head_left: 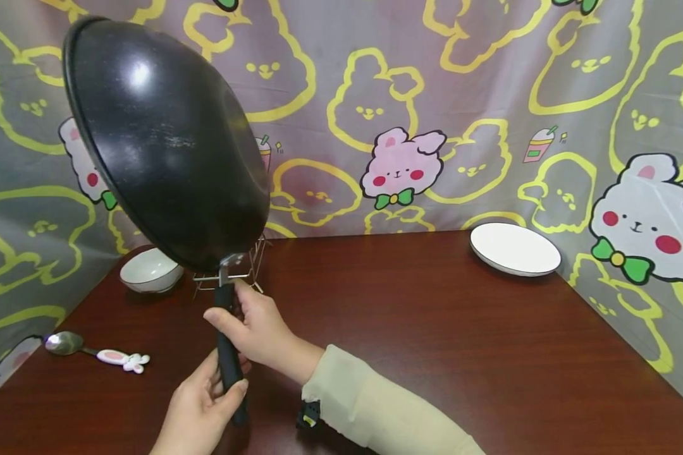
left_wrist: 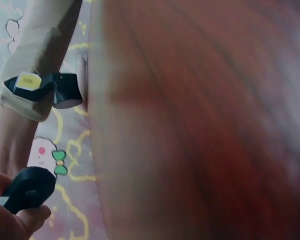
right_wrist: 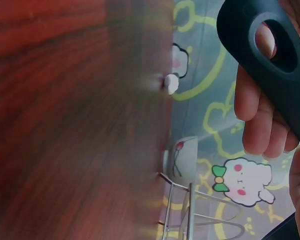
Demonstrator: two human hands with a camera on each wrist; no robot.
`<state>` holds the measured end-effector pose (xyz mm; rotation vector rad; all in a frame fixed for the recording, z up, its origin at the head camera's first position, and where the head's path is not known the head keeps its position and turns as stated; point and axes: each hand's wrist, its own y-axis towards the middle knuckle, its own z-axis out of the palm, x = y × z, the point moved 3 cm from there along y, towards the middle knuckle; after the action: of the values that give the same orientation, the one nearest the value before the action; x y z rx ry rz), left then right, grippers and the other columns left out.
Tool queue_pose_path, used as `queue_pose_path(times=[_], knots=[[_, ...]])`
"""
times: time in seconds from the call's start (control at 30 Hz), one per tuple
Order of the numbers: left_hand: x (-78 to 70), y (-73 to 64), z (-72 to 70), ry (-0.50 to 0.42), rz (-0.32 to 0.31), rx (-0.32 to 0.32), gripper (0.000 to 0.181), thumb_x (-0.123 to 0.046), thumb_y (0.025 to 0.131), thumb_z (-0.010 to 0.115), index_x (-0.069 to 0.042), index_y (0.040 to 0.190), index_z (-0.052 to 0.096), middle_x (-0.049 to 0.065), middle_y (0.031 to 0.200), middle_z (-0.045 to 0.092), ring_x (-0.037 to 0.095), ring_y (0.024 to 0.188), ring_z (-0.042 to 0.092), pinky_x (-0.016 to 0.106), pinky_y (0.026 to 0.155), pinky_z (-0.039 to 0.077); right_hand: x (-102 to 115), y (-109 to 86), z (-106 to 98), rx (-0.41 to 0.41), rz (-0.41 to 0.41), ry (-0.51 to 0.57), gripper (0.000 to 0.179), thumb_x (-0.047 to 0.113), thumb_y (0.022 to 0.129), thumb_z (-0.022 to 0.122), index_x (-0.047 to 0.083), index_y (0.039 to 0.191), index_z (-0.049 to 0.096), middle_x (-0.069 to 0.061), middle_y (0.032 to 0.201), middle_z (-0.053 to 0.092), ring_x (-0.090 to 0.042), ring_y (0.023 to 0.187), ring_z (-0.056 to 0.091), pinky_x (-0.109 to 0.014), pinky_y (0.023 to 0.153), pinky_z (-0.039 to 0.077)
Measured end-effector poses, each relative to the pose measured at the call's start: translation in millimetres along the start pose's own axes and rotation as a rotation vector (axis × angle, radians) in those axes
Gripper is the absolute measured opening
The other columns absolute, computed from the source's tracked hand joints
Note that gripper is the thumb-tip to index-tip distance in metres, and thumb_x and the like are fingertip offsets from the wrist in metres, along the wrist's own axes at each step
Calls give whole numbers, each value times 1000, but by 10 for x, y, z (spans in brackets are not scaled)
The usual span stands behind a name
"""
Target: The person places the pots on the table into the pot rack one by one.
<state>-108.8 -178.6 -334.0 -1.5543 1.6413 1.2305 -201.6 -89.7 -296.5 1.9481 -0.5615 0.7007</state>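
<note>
A black wok [head_left: 171, 139] is held up at the left of the head view, tilted with its underside facing me and its handle [head_left: 227, 354] pointing down. My right hand [head_left: 262, 325] grips the upper part of the handle, just below the metal joint, thumb in front. Lower down, my left hand [head_left: 196, 407] holds the same handle near its end. The handle's end [left_wrist: 32, 187] shows at the lower left of the left wrist view. In the right wrist view, the handle [right_wrist: 285, 75] has a hanging hole, with fingers behind it. The wok's inside is hidden.
A white bowl [head_left: 150, 272] and a wire rack [head_left: 255, 262], partly hidden by the wok, stand at the back left. A spoon [head_left: 97, 354] with a rabbit handle lies at the left. A white plate [head_left: 515, 248] sits at the back right. Patterned cloth [head_left: 319, 126] borders the table [head_left: 410, 303].
</note>
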Motion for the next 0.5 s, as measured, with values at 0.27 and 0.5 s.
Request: queue_pose_path(times=[0.27, 0.5], knots=[[103, 83, -65, -21, 41, 3, 47, 5, 82, 62, 6, 127, 46, 23, 109, 64, -3, 91, 60, 19, 72, 52, -42, 120, 91, 29, -1, -91, 20, 22, 88, 63, 7, 89, 50, 1, 65, 54, 1, 58, 47, -9, 53, 38], [173, 200, -188, -63, 44, 27, 38, 6, 84, 59, 7, 121, 50, 23, 108, 64, -1, 91, 62, 15, 72, 52, -78, 251, 163, 57, 27, -139, 21, 26, 89, 61, 9, 96, 50, 3, 70, 53, 1, 59, 48, -8, 53, 39]])
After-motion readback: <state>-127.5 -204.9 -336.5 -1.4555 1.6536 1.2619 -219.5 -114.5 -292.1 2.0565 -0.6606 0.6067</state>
